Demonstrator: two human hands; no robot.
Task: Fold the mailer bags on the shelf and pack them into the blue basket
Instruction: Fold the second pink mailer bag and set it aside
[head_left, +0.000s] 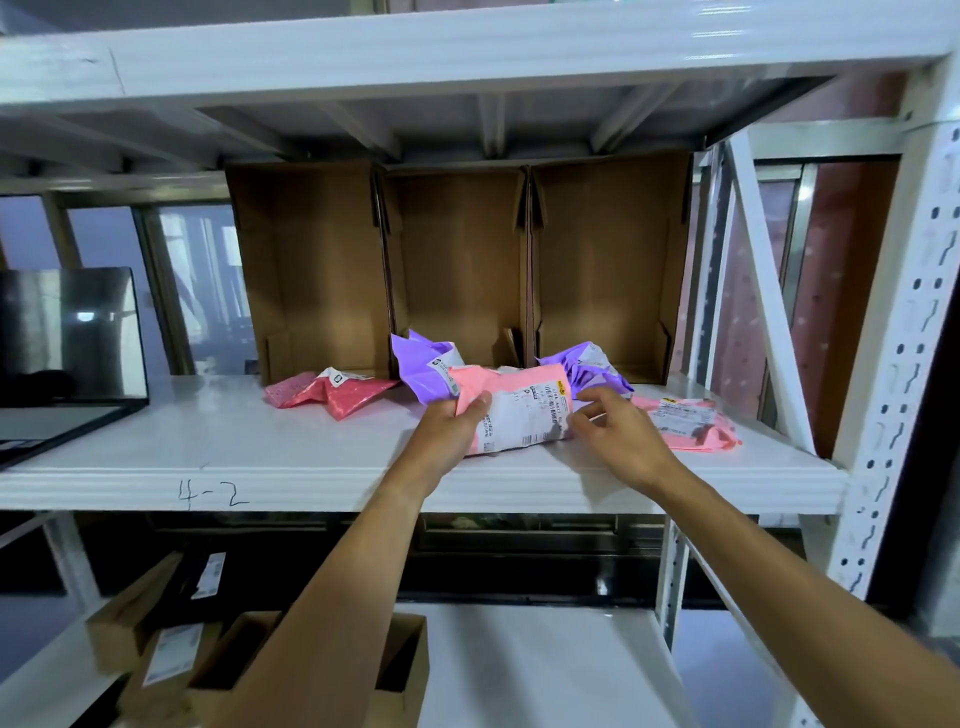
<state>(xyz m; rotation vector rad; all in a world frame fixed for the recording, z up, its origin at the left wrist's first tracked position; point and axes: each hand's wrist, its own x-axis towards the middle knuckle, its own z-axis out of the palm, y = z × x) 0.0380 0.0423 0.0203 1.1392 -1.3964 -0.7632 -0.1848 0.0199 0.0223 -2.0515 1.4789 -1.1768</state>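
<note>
At frame centre, the left hand (457, 421) grips a crumpled pink mailer bag (514, 410) with a white label while the right hand (618, 431) pinches its other end.

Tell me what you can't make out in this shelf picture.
Head view:
The blue basket: outside the frame.
Label print on the held pink mailer bag: too small to read.
The left purple mailer bag: lower part hidden behind the held bag and left hand.
The right hand: touches the bag's end; a pinch cannot be told.
The lower-shelf boxes: partly covered by the left forearm.
</note>
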